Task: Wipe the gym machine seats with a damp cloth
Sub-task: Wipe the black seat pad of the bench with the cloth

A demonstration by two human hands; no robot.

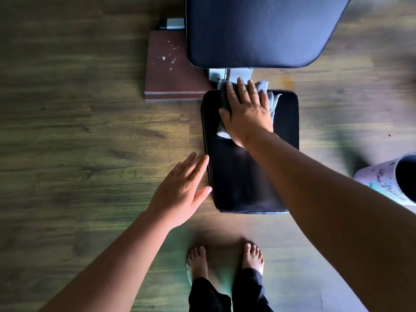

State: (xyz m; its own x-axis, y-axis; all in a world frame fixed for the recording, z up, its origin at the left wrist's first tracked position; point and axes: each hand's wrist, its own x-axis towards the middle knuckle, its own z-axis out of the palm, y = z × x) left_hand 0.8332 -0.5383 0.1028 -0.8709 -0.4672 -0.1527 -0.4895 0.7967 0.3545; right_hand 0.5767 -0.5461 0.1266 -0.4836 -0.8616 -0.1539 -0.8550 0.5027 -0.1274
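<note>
A small black padded seat (243, 176) of a gym bench lies below me. My right hand (247, 111) presses flat on a grey cloth (272, 100) at the seat's far end, fingers spread over it. Parts of the cloth stick out beyond the fingertips and beside the thumb. My left hand (182, 192) rests open at the seat's left edge, thumb touching the pad's side, holding nothing. Beyond the seat is the larger dark back pad (258, 32), joined by a grey metal frame (234, 75).
A reddish-brown mat block (171, 70) with white specks lies on the wood floor left of the bench. A rolled pale yoga mat (391, 179) sits at the right edge. My bare feet (225, 260) stand just in front of the seat.
</note>
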